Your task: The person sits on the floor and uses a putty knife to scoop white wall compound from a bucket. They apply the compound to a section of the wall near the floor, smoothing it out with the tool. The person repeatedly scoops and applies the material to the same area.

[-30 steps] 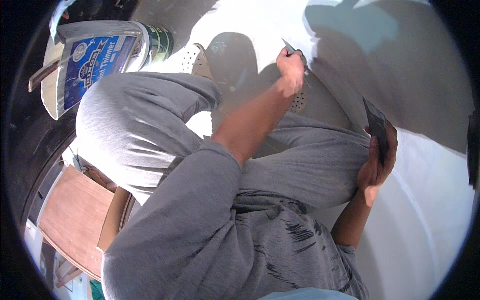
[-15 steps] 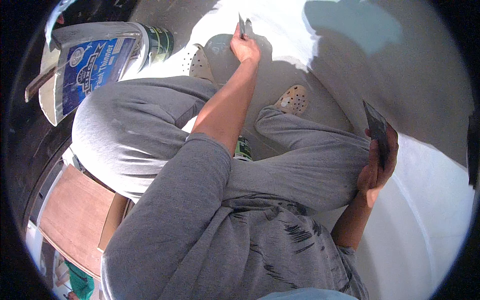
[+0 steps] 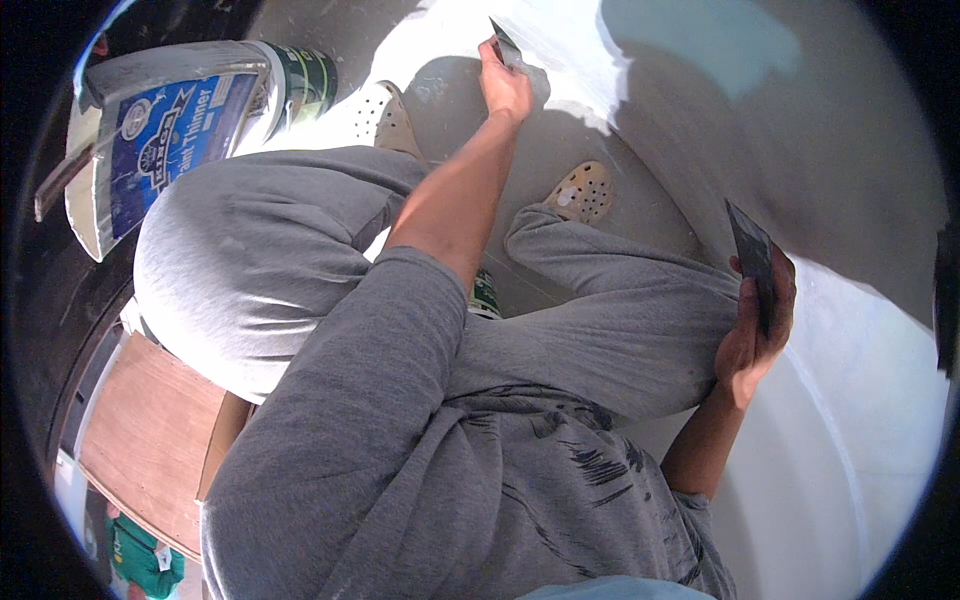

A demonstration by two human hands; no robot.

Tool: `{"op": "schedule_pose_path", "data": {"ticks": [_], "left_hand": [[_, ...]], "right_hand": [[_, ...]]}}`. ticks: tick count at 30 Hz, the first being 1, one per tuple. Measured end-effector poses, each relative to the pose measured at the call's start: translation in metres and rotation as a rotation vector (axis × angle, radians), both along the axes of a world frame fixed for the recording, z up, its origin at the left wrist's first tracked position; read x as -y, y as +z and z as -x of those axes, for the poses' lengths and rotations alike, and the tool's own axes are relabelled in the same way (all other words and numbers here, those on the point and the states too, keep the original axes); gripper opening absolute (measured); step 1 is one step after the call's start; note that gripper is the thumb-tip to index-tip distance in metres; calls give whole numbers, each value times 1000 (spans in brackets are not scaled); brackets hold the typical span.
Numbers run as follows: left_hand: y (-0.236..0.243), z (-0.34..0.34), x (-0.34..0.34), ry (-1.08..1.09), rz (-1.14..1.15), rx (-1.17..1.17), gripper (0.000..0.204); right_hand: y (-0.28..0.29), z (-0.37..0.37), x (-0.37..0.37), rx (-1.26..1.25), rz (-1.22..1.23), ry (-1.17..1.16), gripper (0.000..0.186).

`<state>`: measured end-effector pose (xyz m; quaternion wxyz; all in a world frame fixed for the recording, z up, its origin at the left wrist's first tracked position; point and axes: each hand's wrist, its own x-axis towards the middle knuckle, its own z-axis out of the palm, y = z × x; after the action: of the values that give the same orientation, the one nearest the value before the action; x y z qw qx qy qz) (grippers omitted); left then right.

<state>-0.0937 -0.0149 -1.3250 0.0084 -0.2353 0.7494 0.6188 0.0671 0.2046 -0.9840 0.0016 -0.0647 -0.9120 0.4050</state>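
Observation:
My left hand [image 3: 508, 92] reaches far ahead, its fingers closed around a thin, dark, flat scraper [image 3: 506, 42]. The blade angles up and left in front of a brightly sunlit white surface [image 3: 565, 45]; whether it touches is hard to tell. At the right, over my knee, my right hand [image 3: 757, 335] grips a second dark, flat scraper [image 3: 752, 245] with its broad end pointing up. My thumb presses on this blade's face, and the hand stays apart from the wall.
A tin with a blue label [image 3: 185, 130] and a green-and-white bucket [image 3: 305, 85] stand at the far left. Another green container [image 3: 484, 295] shows between my legs. A brown wooden board [image 3: 150, 430] is at the near left, with a person in green [image 3: 145, 560] beyond it. The shaded wall [image 3: 800, 150] curves along the right.
My left hand has moved a little to the right, and its scraper has turned so that more of the face shows. My right hand holds its place. More of the person in green is visible.

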Motion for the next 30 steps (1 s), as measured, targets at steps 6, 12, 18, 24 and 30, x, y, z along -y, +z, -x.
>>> {"op": "schedule_pose_path", "data": {"ticks": [6, 12, 18, 24, 30], "left_hand": [[16, -25, -18, -122, 39, 91, 46], [6, -39, -39, -147, 38, 29, 45], [18, -50, -54, -236, 56, 154, 49], [27, -71, -69, -269, -15, 59, 50], [28, -92, -80, -365, -54, -30, 49]], "right_hand": [[1, 0, 4, -36, 24, -34, 40], [0, -1, 0, -38, 20, -18, 40], [3, 0, -2, -20, -15, 53, 44], [3, 0, -4, 7, -34, 53, 46], [3, 2, 8, -35, 12, -71, 40]]}}
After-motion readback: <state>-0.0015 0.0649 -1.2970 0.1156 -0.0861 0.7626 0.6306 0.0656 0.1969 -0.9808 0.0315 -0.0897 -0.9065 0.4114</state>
